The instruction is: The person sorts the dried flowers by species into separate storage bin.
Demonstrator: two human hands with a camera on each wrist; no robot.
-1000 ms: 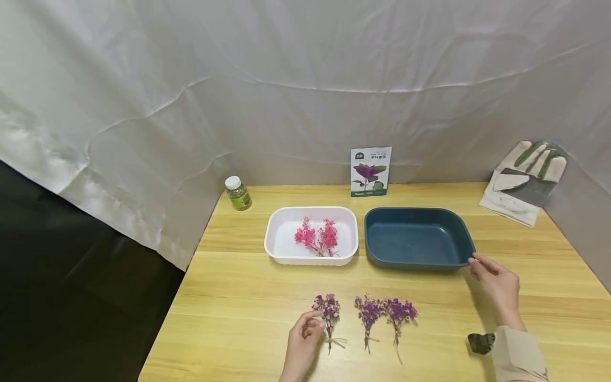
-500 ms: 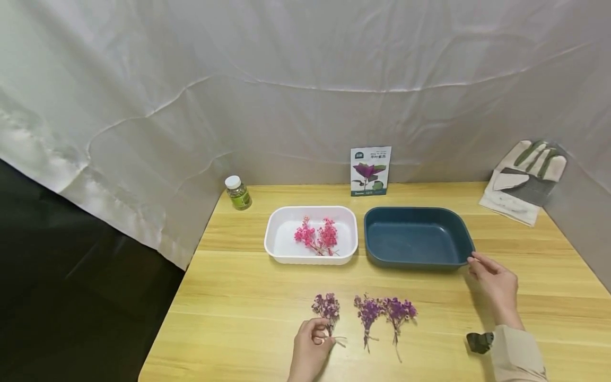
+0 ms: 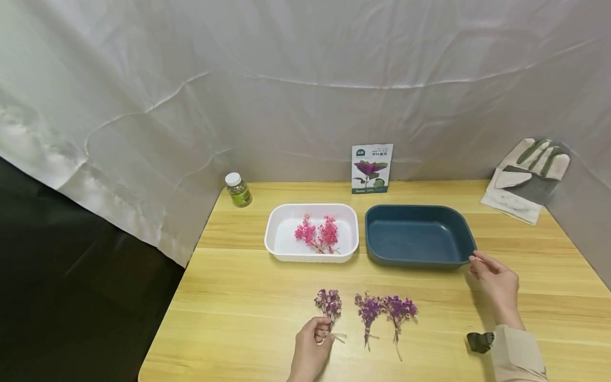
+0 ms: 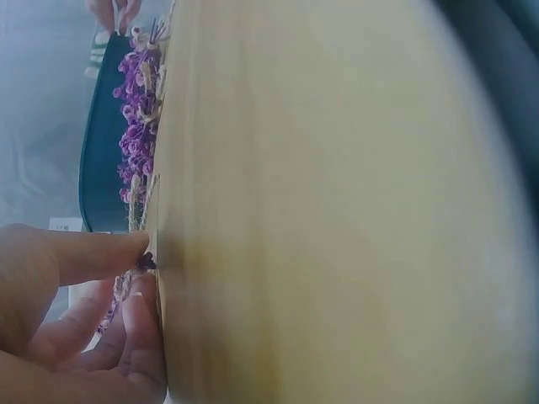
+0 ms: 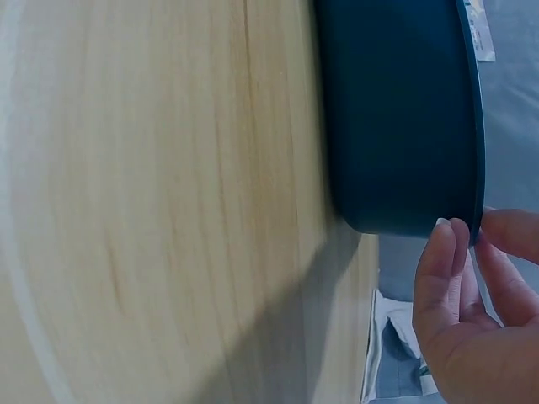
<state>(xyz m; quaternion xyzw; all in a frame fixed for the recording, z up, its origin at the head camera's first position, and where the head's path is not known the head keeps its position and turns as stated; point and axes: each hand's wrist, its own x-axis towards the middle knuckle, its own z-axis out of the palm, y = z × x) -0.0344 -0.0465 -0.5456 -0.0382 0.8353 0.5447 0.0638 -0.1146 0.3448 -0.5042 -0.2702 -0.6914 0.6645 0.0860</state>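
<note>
Left grip: you're pinching the leftmost purple bunch low, likely avoiding damage
Right grip: pinching the blue tub, maybe steadying it

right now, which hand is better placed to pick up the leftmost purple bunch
Left, most likely: the left hand pinches the leftmost purple bunch, while the right hand, farther off, holds a corner of the blue tray.
</note>
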